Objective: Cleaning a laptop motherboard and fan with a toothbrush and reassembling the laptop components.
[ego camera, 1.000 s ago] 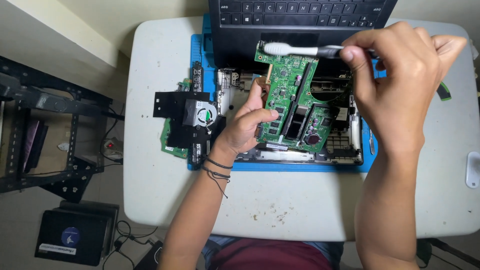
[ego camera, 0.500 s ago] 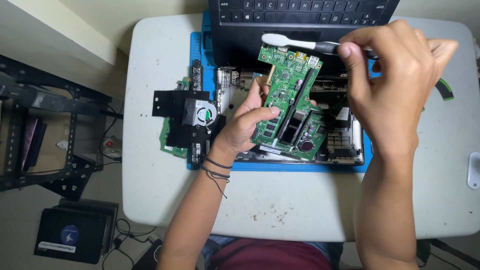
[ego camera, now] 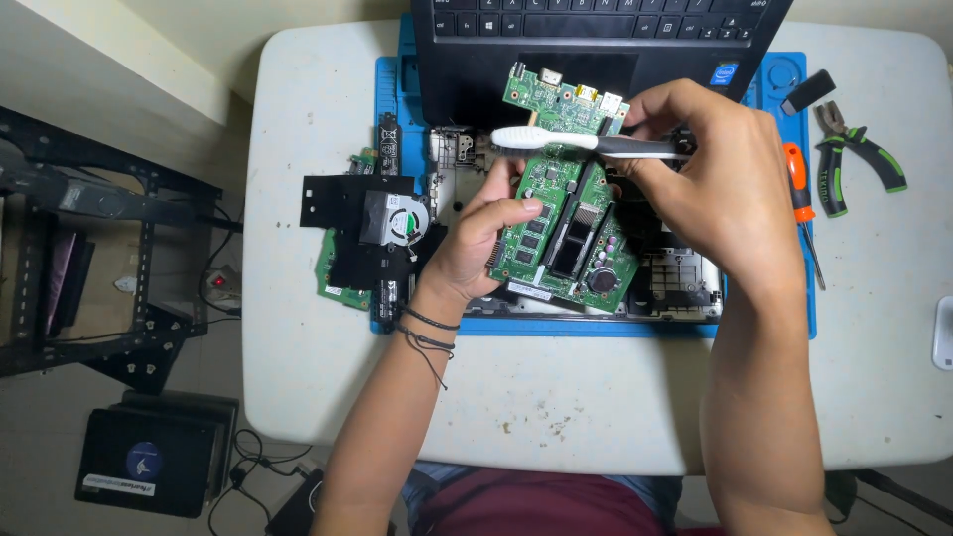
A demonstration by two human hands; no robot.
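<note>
A green laptop motherboard (ego camera: 566,213) is tilted up over the open laptop base (ego camera: 685,288) on a blue work mat (ego camera: 596,326). My left hand (ego camera: 481,243) grips the board by its left edge. A white toothbrush (ego camera: 556,142) lies across the board's upper part, bristle head to the left, with its dark handle in my right hand (ego camera: 710,189). The black keyboard half of the laptop (ego camera: 596,30) sits at the far edge of the table.
A cooling fan on a black plate (ego camera: 382,218) and a small green board (ego camera: 338,278) lie left of the mat. At the right lie an orange screwdriver (ego camera: 799,199), green-handled pliers (ego camera: 854,159) and a small black piece (ego camera: 806,91). A metal rack (ego camera: 89,258) stands left of the white table (ego camera: 596,397).
The motherboard has been lifted and turned more upright toward the keyboard. The toothbrush has moved from above its top edge down onto the board's upper part.
</note>
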